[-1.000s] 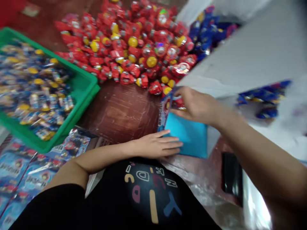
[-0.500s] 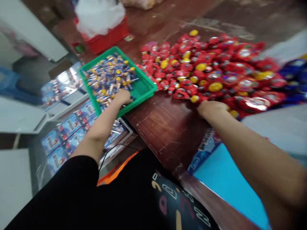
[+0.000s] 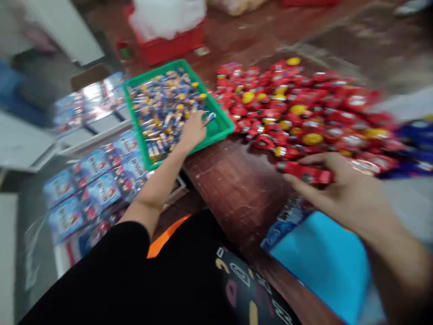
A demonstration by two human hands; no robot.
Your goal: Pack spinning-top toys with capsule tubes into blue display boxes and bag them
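My left hand (image 3: 194, 128) is over the right part of a green tray (image 3: 137, 135), its fingers pinched on a small blue-and-white piece (image 3: 210, 118). Around it in the tray lie many small blue, white and yellow pieces (image 3: 165, 106), some in clear wrap; blur hides their exact kind. My right hand (image 3: 341, 189) grips a red toy vehicle (image 3: 309, 174) between thumb and fingers. Just beyond that hand spreads a pile of red toys with yellow parts (image 3: 297, 110). Below the right hand rests a bright blue sheet or box (image 3: 321, 262) with a printed edge.
Printed blue packages (image 3: 101, 189) stand in cartons at the left, below table height. A red crate (image 3: 169, 47) with a white plastic bag (image 3: 169, 18) stands behind the tray. Blue toys (image 3: 417, 144) lie at the far right of the brown table (image 3: 233, 180).
My right hand has come back from the pile's near edge, now with a red toy vehicle showing in it. The left hand has lifted slightly, a small piece visible at its fingertips. The view has shifted.
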